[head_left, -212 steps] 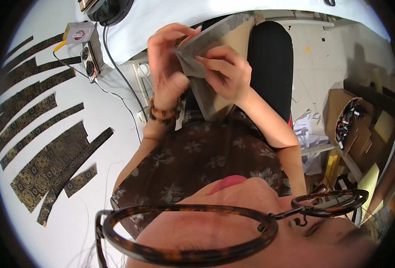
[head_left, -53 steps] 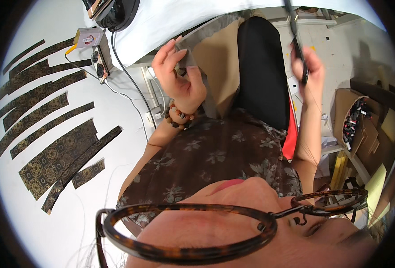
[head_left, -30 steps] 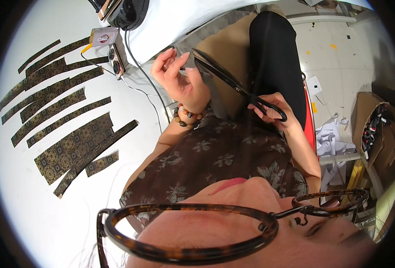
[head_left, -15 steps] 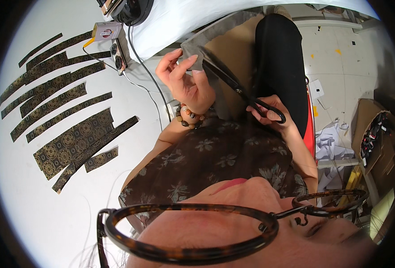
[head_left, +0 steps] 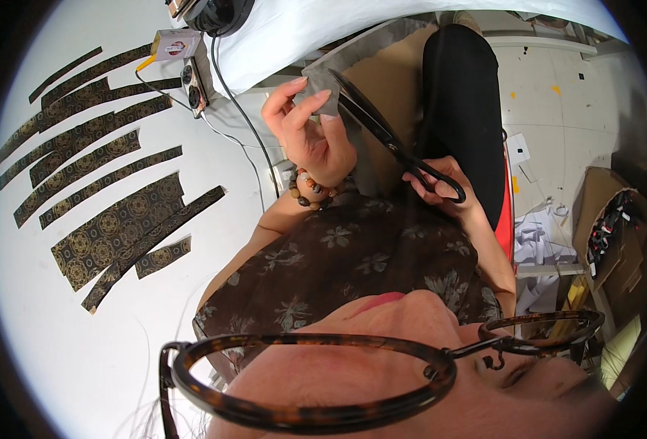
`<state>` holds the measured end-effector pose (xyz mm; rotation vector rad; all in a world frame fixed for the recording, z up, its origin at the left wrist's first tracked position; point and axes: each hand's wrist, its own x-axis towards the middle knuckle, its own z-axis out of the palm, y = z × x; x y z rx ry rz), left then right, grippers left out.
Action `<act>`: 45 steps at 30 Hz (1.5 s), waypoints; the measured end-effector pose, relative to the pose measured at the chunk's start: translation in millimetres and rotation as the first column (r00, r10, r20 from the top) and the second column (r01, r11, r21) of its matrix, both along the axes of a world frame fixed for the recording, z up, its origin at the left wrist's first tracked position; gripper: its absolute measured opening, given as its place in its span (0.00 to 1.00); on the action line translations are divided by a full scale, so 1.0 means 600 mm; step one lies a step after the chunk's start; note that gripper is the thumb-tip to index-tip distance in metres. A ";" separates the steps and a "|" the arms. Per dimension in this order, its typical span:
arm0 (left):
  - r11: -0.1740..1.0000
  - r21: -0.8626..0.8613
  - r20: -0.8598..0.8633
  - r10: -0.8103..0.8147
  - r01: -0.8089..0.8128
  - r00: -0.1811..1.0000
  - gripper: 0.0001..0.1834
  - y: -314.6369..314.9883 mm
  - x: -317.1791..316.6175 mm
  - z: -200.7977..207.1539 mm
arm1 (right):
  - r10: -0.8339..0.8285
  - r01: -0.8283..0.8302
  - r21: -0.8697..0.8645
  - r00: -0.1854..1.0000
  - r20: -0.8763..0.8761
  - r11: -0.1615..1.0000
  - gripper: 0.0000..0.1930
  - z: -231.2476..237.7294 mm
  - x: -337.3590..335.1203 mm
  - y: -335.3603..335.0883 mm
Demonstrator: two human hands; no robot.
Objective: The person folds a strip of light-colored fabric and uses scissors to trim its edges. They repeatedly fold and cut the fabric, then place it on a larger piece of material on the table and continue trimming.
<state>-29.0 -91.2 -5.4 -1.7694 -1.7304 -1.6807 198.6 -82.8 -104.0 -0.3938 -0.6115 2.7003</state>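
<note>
Between the fingertips of my left hand (head_left: 312, 139) is a small piece of thin grey sheet (head_left: 323, 89); whether it is joined to the larger grey sheet (head_left: 360, 45) behind it I cannot tell. My right hand (head_left: 439, 181) grips the handles of long black scissors (head_left: 382, 132). Their blades point up and left, tips close beside the grey piece. Over my lap, a plain brown area (head_left: 389, 77) lies by the larger sheet, next to my black-trousered leg (head_left: 459, 88).
On the white table (head_left: 213, 168) at left lie several black-and-gold patterned strips (head_left: 118, 227). A small box (head_left: 175, 45), a power strip (head_left: 192, 88) and cables stand at its far edge. Crumpled white paper (head_left: 539, 238) and an open cardboard box (head_left: 608, 227) are at right.
The scissors' tips have moved slightly up, along the grey sheet. My left hand has shifted a little to the right, and the grey piece at its fingers now looks smaller and more bent.
</note>
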 end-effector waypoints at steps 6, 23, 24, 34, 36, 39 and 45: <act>0.999 -0.042 -0.042 -0.007 0.006 0.999 0.13 -0.005 -0.003 0.001 | 0.027 -0.026 0.041 1.000 -0.016 0.999 0.40 -0.010 0.004 0.003; 0.957 0.136 0.160 -0.275 0.255 0.948 0.22 0.009 0.013 -0.005 | -0.901 0.045 0.999 0.434 -0.015 0.005 0.22 0.042 0.086 0.303; 0.932 0.191 0.180 -0.341 0.307 0.923 0.23 0.014 0.013 -0.006 | -0.878 -0.100 0.967 0.449 -0.165 -0.233 0.17 0.074 0.069 0.368; 0.700 0.106 0.653 -0.585 0.707 0.481 0.16 0.102 -0.055 0.012 | -0.944 -0.695 0.707 0.306 0.122 -0.133 0.12 0.198 -0.045 0.519; 0.525 0.127 0.614 -0.708 0.841 0.349 0.16 0.120 -0.070 0.004 | -0.922 -0.643 0.718 0.388 0.004 -0.267 0.12 0.236 -0.047 0.458; 0.488 0.230 0.669 -0.708 0.842 0.227 0.14 0.123 -0.069 -0.011 | -0.752 -0.108 0.987 0.640 0.161 0.120 0.17 0.188 -0.072 0.332; 0.557 0.215 0.730 -0.637 0.802 0.247 0.15 0.133 -0.040 -0.001 | -0.127 0.088 0.161 0.961 0.246 0.983 0.26 0.206 -0.121 0.158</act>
